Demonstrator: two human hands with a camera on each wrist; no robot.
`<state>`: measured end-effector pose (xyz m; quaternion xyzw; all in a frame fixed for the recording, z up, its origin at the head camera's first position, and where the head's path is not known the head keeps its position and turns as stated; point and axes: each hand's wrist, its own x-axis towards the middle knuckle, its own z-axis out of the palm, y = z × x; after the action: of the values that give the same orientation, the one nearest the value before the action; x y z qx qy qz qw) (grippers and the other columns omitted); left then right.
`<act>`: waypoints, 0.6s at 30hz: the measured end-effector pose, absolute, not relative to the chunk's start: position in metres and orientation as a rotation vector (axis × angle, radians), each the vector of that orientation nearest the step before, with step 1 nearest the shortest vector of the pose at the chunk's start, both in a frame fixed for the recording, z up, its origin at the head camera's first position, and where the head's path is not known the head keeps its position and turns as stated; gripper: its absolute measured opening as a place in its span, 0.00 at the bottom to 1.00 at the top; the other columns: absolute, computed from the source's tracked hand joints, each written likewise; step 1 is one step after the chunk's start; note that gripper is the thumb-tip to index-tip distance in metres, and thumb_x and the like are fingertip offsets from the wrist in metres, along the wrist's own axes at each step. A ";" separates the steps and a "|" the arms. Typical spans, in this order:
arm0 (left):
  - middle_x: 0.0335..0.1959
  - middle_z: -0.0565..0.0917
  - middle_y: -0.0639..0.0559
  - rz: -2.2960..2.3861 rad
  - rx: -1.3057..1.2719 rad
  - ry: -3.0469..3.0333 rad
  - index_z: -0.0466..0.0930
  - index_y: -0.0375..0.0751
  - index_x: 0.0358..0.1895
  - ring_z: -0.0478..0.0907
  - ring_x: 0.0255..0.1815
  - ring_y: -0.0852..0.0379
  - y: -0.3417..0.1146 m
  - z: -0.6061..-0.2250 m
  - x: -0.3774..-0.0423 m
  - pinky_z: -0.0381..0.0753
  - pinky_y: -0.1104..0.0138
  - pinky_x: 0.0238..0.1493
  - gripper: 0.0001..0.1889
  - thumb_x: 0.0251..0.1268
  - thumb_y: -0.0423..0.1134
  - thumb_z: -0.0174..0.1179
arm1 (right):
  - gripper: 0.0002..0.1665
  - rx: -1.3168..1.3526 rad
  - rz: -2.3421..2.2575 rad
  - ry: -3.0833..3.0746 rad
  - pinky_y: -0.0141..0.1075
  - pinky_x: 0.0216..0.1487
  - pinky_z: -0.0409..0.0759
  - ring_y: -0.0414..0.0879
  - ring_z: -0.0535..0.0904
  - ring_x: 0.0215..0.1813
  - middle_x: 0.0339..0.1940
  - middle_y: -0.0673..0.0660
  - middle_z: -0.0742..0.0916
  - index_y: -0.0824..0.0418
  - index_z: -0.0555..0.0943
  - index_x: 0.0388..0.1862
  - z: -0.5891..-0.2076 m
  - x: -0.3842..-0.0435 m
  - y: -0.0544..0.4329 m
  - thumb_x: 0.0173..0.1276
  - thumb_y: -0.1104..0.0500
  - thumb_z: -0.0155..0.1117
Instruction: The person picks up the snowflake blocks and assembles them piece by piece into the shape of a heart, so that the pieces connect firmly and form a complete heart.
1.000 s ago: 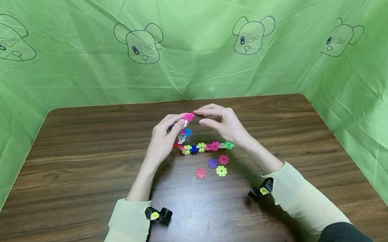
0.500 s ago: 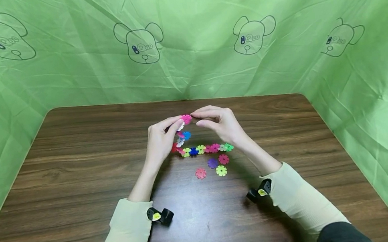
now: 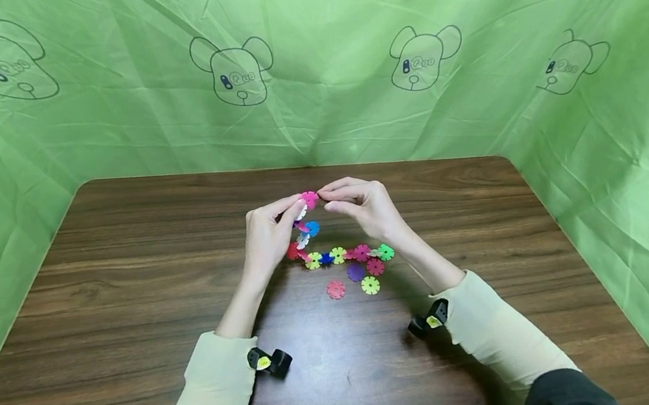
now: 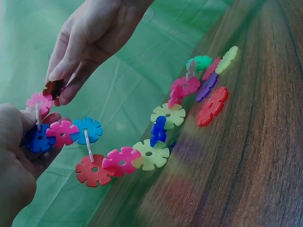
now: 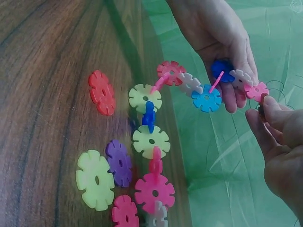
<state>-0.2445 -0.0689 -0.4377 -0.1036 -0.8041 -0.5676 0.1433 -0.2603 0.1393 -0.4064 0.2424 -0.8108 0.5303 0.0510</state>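
A chain of interlocking snowflake discs (image 3: 338, 255) bends through the air from my left hand (image 3: 265, 240) and runs right toward a green end disc (image 3: 386, 251). The left thumb and fingers pinch the chain's upper end, around a white disc (image 5: 241, 78) and a dark blue disc (image 4: 40, 138). A pink disc (image 3: 310, 199) sticks out past those fingertips. My right hand (image 3: 369, 209) pinches a small dark brown disc (image 4: 54, 89) edge-on against the pink one. Whether the brown disc's slot is joined to the pink disc cannot be made out.
Loose discs lie flat on the wooden table (image 3: 128, 287) in front of the chain: purple (image 3: 356, 272), pinkish red (image 3: 375, 266), yellow-green (image 3: 370, 285) and red (image 3: 336, 289). A green cloth (image 3: 339, 126) with printed bear faces surrounds the table's back and sides.
Both hands have shifted slightly left, still close together at the pink disc. The chain's lower run has sunk nearer to the loose discs.
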 end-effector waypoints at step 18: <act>0.48 0.92 0.44 -1.653 -0.280 -2.265 0.90 0.42 0.51 0.90 0.47 0.49 -0.070 -0.438 -0.245 0.85 0.55 0.56 0.12 0.72 0.42 0.65 | 0.20 0.734 1.547 -2.526 0.35 0.62 0.83 0.51 0.85 0.64 0.63 0.56 0.88 0.56 0.85 0.62 -0.407 -0.260 0.136 0.72 0.59 0.68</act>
<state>-0.2449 -0.0698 -0.4382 -0.0979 -0.7933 -0.5789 0.1610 -0.2604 0.1361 -0.4066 0.2401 -0.8270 0.5065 0.0448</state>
